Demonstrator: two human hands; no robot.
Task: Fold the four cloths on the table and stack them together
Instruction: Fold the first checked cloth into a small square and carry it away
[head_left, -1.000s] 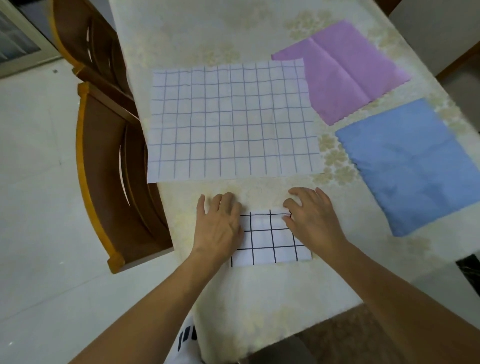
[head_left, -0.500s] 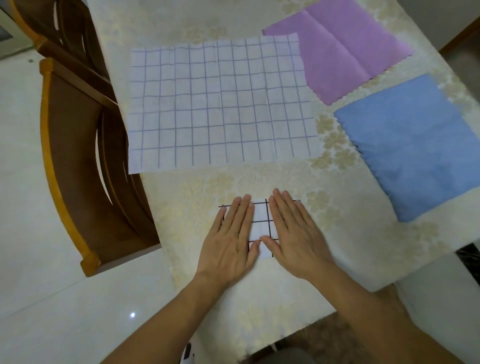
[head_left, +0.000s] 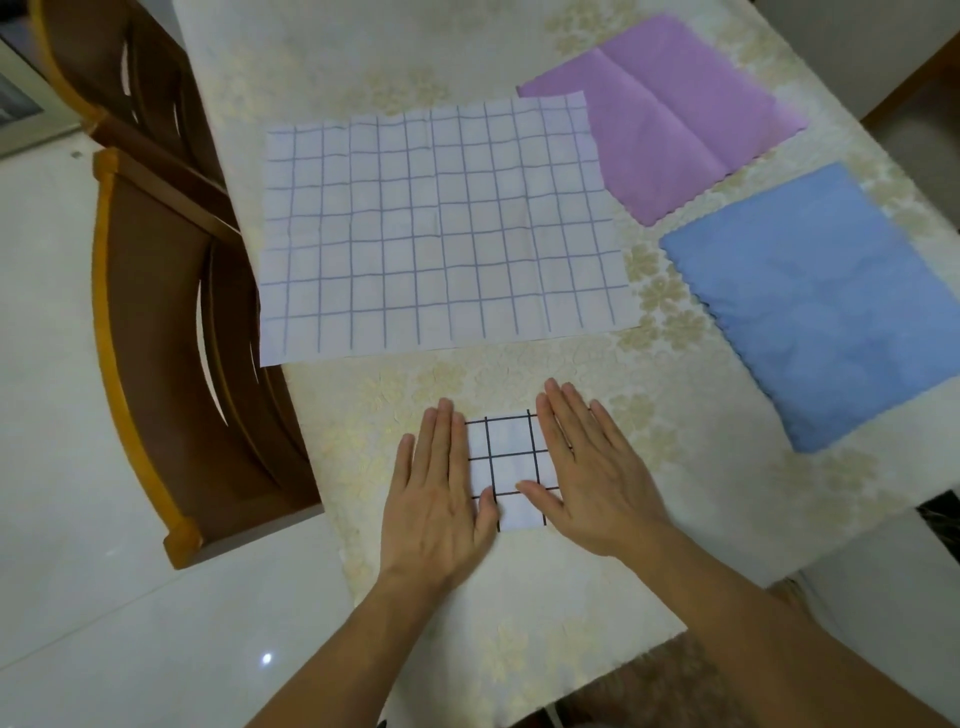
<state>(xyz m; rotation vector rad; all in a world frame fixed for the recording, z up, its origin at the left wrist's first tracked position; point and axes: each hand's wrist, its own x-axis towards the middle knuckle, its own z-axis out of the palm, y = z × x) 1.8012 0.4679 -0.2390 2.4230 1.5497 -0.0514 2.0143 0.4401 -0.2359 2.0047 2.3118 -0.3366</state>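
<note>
White with a black grid, the small folded cloth (head_left: 511, 470) lies near the table's (head_left: 571, 613) near edge, pinned flat under both hands. The left hand (head_left: 439, 499) covers its left side and the right hand (head_left: 592, 480) its right side, each with fingers straight and close together, palms down. Beyond them the large pale checked cloth (head_left: 441, 228) lies spread open. The purple cloth (head_left: 670, 114) sits at far right, its corner tucked under the checked one, and the blue cloth (head_left: 826, 301) lies flat to the right. Two wooden chairs (head_left: 171, 338) stand at the left.
</note>
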